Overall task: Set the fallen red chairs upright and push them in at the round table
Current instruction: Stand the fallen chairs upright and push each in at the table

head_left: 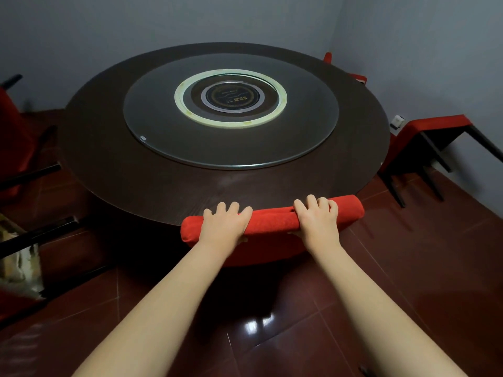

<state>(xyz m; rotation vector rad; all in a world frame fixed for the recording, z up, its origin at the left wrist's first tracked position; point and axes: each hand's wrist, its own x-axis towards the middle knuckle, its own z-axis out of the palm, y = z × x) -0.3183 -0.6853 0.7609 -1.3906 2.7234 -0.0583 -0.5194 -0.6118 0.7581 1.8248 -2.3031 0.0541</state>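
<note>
At the worktop [163,186] edge, left hand [224,223] and right hand [317,216] grip the chair [272,219] top — soft padding, stiff frame, should slide.

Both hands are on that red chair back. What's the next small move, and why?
Probably let go and turn left: the chair back, gripped by left hand and right hand, already meets the round table, while the chair on the left lies fallen.

The 2 bare forearms reach straight forward, side by side. The left hand [224,224] and right hand [317,219] lie palm down, fingers [313,203] curled over the red padded chair back [272,220].
</note>
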